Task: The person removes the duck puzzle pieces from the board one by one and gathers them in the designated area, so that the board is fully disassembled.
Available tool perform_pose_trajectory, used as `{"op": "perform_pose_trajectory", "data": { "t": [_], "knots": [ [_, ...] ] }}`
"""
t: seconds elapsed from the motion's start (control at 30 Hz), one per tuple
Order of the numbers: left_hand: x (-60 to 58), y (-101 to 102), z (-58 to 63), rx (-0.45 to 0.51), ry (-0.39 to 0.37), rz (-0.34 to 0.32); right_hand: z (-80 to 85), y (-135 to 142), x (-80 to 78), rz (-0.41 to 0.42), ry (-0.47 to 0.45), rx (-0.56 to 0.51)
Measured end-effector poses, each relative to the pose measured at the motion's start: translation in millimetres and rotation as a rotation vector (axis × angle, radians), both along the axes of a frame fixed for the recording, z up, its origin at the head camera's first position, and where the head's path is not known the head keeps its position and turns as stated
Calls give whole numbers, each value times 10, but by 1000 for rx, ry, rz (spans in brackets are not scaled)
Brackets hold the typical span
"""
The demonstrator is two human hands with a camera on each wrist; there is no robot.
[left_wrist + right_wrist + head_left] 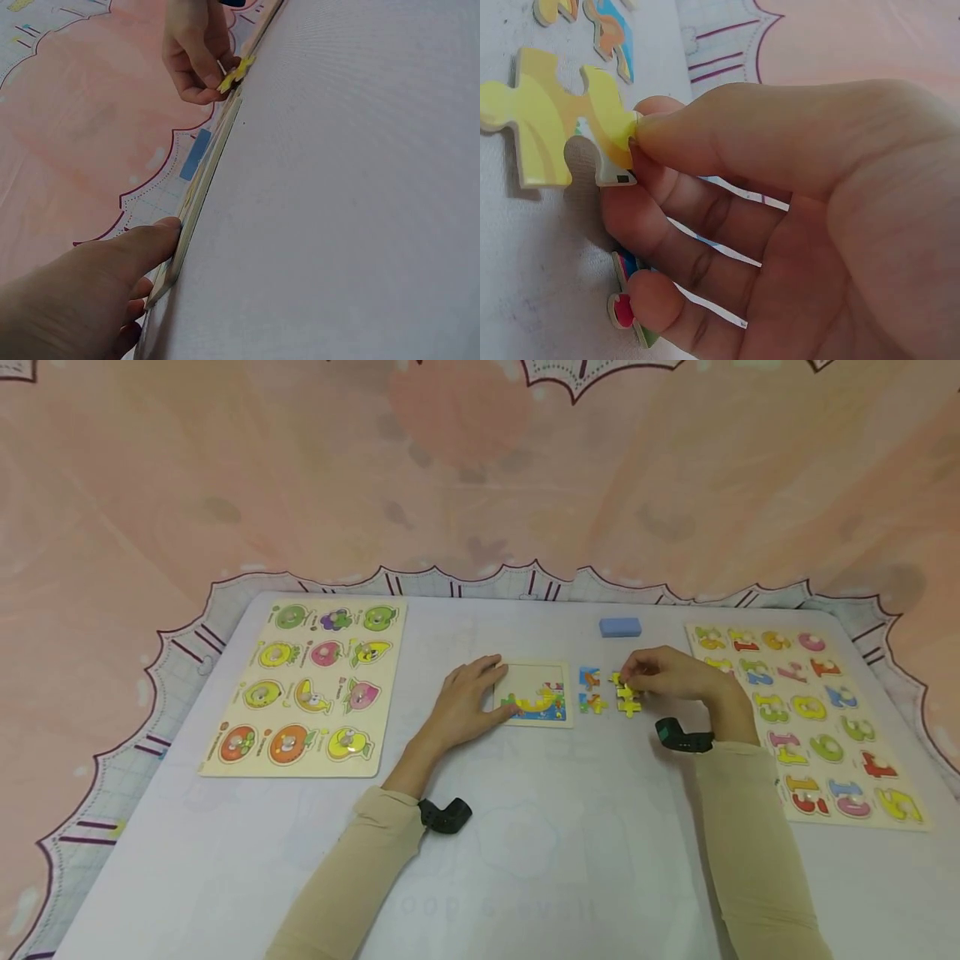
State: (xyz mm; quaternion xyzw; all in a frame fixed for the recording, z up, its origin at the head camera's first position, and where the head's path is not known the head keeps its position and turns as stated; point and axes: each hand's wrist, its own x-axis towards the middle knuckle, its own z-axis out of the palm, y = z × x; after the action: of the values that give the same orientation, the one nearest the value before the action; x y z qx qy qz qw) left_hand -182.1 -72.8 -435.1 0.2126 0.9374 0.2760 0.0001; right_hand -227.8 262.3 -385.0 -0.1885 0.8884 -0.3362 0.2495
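Observation:
In the head view my left hand (467,703) holds the left side of a small wooden puzzle board (534,724). Its thumb lies over the near part and the other fingers are at the left edge. Inside the frame, assembled pieces (551,706) in yellow, blue and green fill the lower part; the upper part shows bare wood. To the right, my right hand (663,675) pinches a yellow jigsaw piece (540,120) between thumb and index finger. A yellow piece (628,706) shows just below that hand. Two blue and orange pieces (590,677) lie between board and hand.
A blue block (620,627) lies farther back. On the left is a fruit knob puzzle (300,685); on the right, partly behind my right forearm, lies a number puzzle (817,718). The white tabletop (555,827) meets a scalloped, peach-coloured cloth (480,510) at the back.

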Motion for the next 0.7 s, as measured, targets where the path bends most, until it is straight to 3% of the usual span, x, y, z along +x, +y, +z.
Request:
{"op": "perform_pose_trajectory", "data": {
  "t": [0.7],
  "knots": [
    [-5,-7,-8,-3,14,1,23,-23,8,18,-31,11]
  ]
}}
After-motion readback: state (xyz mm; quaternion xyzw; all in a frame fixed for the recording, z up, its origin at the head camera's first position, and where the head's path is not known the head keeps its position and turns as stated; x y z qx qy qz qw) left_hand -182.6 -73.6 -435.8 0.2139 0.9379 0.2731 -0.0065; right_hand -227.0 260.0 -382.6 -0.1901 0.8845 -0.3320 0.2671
